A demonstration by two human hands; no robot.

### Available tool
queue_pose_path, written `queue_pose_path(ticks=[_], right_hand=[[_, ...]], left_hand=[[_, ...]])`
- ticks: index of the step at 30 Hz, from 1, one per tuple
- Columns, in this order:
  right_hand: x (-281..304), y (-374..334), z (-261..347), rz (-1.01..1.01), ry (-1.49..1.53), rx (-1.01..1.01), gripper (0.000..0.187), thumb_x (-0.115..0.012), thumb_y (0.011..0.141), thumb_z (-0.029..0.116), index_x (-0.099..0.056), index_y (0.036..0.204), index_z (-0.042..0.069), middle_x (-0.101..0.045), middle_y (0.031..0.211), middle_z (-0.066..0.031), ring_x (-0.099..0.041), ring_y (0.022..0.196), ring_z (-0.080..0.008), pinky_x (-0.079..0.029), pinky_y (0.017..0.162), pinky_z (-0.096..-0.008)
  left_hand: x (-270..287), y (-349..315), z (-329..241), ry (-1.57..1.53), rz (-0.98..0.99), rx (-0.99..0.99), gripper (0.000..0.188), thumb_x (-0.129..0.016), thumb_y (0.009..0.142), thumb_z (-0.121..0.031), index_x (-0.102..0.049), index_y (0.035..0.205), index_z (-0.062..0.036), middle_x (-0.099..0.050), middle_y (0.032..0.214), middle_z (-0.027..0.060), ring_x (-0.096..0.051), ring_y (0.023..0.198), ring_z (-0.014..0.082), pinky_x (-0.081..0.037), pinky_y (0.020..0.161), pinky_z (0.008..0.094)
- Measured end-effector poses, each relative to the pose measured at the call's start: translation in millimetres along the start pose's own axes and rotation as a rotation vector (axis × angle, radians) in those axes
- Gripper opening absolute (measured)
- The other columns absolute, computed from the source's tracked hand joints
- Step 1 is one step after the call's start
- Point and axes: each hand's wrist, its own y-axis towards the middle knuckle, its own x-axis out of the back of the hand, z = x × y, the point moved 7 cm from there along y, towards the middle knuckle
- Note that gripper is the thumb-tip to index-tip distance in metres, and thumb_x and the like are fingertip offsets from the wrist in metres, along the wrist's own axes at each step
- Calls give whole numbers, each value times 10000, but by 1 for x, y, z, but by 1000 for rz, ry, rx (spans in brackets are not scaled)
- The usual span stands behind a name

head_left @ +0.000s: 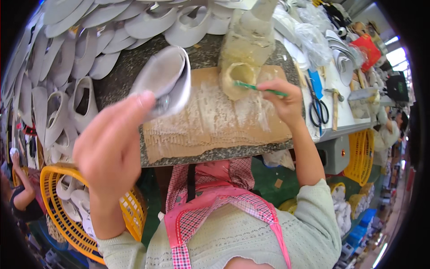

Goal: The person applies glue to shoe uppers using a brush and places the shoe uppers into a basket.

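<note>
My left hand, blurred by motion, is closed on the edge of a pale grey shoe upper, raised over the left part of the worktop. The upper's rounded end points away from me. In my right hand is a thin green-handled brush, pinched between thumb and fingers. Its tip reaches the mouth of a yellowish, glue-crusted plastic container lying with its opening toward me; the bristles cannot be made out. Beneath lies a brown cardboard sheet smeared with white residue.
Many grey uppers are piled at the left and back. Black scissors and a hammer lie at right. A yellow basket of shoe pieces stands below left. Another person sits at far left.
</note>
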Motion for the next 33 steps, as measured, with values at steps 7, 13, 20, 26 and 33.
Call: queue_pose_path(ticks=[7, 13, 20, 26, 33], right_hand=[[1, -32, -19, -200, 582, -460, 101, -576, 789, 51, -605, 863, -11, -599, 705, -53, -538, 557, -87, -423, 482, -198], [-77, 10, 21, -241, 403, -291, 87, -576, 774, 51, -598, 845, 6, -598, 693, -63, -562, 555, -113, -436, 476, -228], [-92, 2, 44, -37, 95, -107, 69, -567, 770, 45, -586, 831, 19, -604, 707, -55, -573, 551, -105, -419, 463, -214], [-103, -8, 37, 190, 439, -449, 67, -554, 793, 51, -590, 835, 13, -594, 641, -41, -564, 551, -62, -444, 472, -188], [-125, 6, 57, 11, 412, 2, 106, -588, 745, 12, -607, 848, 33, -611, 751, -84, -592, 639, -158, -465, 530, -243]], left_hand=[[-106, -69, -35, 305, 650, -497, 135, -547, 578, -131, -575, 602, -1, -492, 589, 46, -494, 652, 182, -404, 606, 277], [-129, -67, -50, 330, 757, -533, 125, -537, 584, -152, -585, 591, -37, -506, 615, 40, -483, 660, 170, -374, 584, 262], [-116, -81, -34, 175, 635, -437, 162, -543, 584, -128, -583, 684, -8, -528, 694, 60, -498, 702, 182, -399, 615, 270], [-82, -99, 9, 83, 294, -221, 283, -551, 616, -66, -555, 870, 60, -513, 1031, 178, -530, 883, 255, -454, 737, 332], [-85, -140, 24, 50, 271, -128, 288, -552, 621, -66, -567, 896, 17, -525, 918, 112, -540, 838, 256, -485, 699, 310]])
